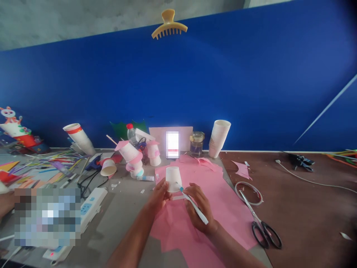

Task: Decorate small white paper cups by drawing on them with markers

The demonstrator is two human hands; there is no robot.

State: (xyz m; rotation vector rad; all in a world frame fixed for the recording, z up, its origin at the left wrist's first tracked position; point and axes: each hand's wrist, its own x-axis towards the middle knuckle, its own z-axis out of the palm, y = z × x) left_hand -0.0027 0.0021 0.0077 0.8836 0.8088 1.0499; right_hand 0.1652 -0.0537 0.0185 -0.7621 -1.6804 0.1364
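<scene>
In my left hand (pixel 161 194) is a white paper cup (pixel 173 178), held by its left side with the narrow end up. My right hand (pixel 199 206) grips a white marker pen (pixel 197 210) with a blue band near its tip. The tip points at the cup's lower right side; whether it touches I cannot tell. Beneath both hands lies a large sheet of pink paper (pixel 223 219) with ragged cut edges. Farther back stand white cups with pink paper pieces (pixel 128 150), next to another decorated cup (pixel 153 152). A glue stick (pixel 145 178) lies in front of them.
Scissors (pixel 260 223) and a roll of tape (pixel 249 193) lie at the right. Behind are a stack of paper cups (pixel 219 137), a glass jar (pixel 197 143) and a lit screen (pixel 173 144). A power strip (pixel 93 203) and another person's arm (pixel 7 203) are at the left.
</scene>
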